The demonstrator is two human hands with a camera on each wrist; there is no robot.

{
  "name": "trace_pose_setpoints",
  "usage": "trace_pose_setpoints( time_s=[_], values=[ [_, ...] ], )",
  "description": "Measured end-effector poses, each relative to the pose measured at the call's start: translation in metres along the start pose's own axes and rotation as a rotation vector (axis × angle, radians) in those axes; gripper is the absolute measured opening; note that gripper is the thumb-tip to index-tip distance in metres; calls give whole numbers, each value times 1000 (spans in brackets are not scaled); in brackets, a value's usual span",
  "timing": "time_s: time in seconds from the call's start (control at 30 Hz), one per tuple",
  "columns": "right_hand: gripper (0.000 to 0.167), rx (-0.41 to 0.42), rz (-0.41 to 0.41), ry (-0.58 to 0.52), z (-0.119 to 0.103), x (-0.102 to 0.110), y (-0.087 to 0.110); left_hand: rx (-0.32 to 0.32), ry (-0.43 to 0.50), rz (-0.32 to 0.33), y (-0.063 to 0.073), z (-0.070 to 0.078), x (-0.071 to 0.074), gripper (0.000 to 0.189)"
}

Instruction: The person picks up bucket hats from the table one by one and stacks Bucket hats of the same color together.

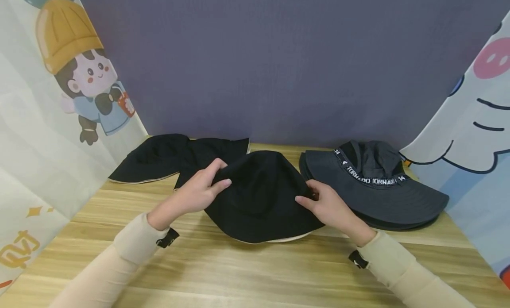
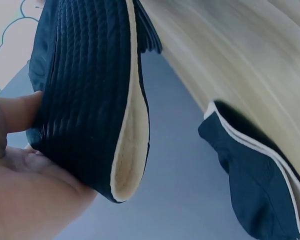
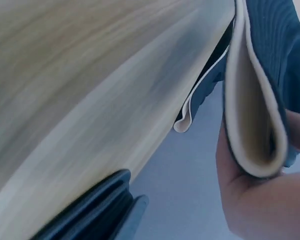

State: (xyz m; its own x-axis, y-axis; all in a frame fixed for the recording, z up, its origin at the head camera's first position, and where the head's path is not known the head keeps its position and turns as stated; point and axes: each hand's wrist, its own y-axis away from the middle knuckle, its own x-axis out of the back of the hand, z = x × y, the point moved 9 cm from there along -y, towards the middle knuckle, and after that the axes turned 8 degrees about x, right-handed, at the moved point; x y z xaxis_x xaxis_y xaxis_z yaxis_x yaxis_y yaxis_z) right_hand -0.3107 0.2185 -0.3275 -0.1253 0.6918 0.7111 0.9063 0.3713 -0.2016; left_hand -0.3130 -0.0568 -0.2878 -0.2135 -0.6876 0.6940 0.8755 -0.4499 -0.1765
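A black hat (image 1: 264,197) is hanging between two hands over the middle of the tabletop (image 1: 255,277), its crown pointing up and its pale lining showing below the brim. The cloth is looking soft, so I am judging that the brim could crease or fold under if the hands were pulling unevenly; a loosening pinch could also let one side drop. The right side is sitting close to the grey hats, so a sideways swing could knock them.

The left hand (image 1: 201,186) is pinching the hat's left side, thumb in front and fingers behind. The right hand (image 1: 328,204) is pinching the opposite side likewise; each grip is opening only as wide as the folded cloth.

Toward the tabletop's back left corner, more black headwear (image 1: 155,157) is lying, possibly more than one hat. Near the back right corner, grey hats (image 1: 398,206) are resting stacked, the top one displaying a lettered band (image 1: 370,179).
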Motion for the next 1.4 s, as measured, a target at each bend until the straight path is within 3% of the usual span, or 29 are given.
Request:
trace_pose_setpoints(
  time_s=[0.2,0.53,0.7,0.87,1.03,1.13,1.3,1.4],
  values=[
    [40,-25,-2,86,6,10,11,61,-11,-17,-5,-5,-15,18],
    [28,-47,-68,136,23,5,29,168,-148,-133,-6,-22,-55,26],
    [46,-49,-127,156,26,0,36,232,-209,-183,-7,-29,-70,35],
    [55,-51,-145,217,26,-1,39,176,-238,-189,-7,-22,-75,36],
    [56,-57,-149,320,24,-3,43,88,-296,-180,-3,-16,-79,22],
    [56,-18,-155,440,17,-6,45,122,-355,-216,1,-17,-83,21],
    [52,110,-109,655,-3,-10,51,248,-434,-327,10,-22,-90,57],
    [51,220,-79,732,-18,-15,54,257,-479,-349,14,-20,-93,71]
  ],
)
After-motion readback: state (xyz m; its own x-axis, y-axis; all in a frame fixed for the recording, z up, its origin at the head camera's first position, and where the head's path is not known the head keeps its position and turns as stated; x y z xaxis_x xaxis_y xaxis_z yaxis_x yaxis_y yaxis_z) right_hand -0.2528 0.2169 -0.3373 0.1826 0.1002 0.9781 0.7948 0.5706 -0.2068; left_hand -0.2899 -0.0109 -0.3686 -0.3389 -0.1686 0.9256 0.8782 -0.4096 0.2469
